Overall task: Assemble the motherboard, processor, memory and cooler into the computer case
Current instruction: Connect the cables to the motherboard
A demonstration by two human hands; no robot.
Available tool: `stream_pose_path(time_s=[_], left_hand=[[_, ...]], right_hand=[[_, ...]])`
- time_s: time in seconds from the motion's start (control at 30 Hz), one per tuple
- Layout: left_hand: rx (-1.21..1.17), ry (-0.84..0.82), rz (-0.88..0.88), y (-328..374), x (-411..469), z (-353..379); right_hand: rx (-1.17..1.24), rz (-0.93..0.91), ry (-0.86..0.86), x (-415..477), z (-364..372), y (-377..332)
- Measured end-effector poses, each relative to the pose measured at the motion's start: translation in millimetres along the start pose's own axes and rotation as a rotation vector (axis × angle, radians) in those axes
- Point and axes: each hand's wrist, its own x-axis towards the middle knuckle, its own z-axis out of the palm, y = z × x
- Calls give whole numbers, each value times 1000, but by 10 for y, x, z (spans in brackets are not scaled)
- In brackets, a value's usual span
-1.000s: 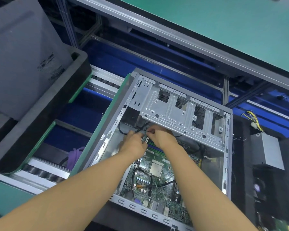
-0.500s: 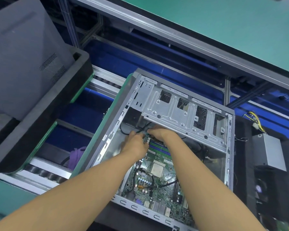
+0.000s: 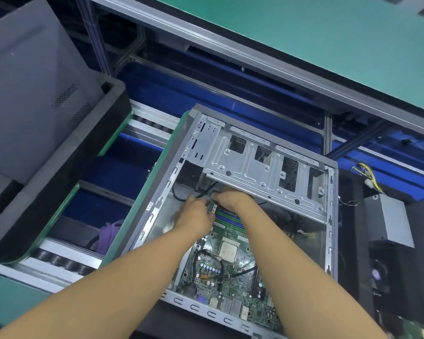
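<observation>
The open grey computer case [image 3: 171, 182] lies on its side in the middle of the view. The green motherboard [image 3: 233, 285] sits inside it, with the silver square processor [image 3: 228, 250] in its socket and blue and green memory slots [image 3: 230, 220] beyond it. Both hands meet at the board's far edge, just under the metal drive cage [image 3: 260, 165]. My left hand [image 3: 196, 215] and my right hand [image 3: 234, 199] pinch a black cable [image 3: 207, 192] and its small plug between their fingertips. The fingertips themselves are partly hidden.
A black foam tray [image 3: 66, 167] holding a grey side panel [image 3: 34, 94] stands at the left. A power supply [image 3: 392, 218] with yellow wires [image 3: 367, 172] and a fan [image 3: 380, 272] lie at the right. A purple cloth [image 3: 108, 234] sits among the conveyor rollers, below the green bench top [image 3: 328, 45].
Both hands have crept a little farther in toward the drive cage, staying together on the cable. The case and board have not moved.
</observation>
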Motion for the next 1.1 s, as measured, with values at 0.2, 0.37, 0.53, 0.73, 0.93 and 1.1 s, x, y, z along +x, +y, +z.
stream_pose_path(time_s=[0.2,0.37,0.53,0.73,0.93,1.1], left_hand=[[-17,0,7,1,-15,-21],[-67,77,70,5,-53,-77],[-19,103,216,54,-155,-117],[-50,105,307,85,-265,-157],[-37,88,316,72,-205,-113],[-10,56,334,54,-177,-82]], right_hand=[[0,98,-11,1,80,-29],[-58,-136,269,-268,196,222],[66,-346,330,-655,127,644],[56,-447,238,-856,254,1049],[200,-438,260,-852,494,1185],[-19,-484,61,-853,627,1156]])
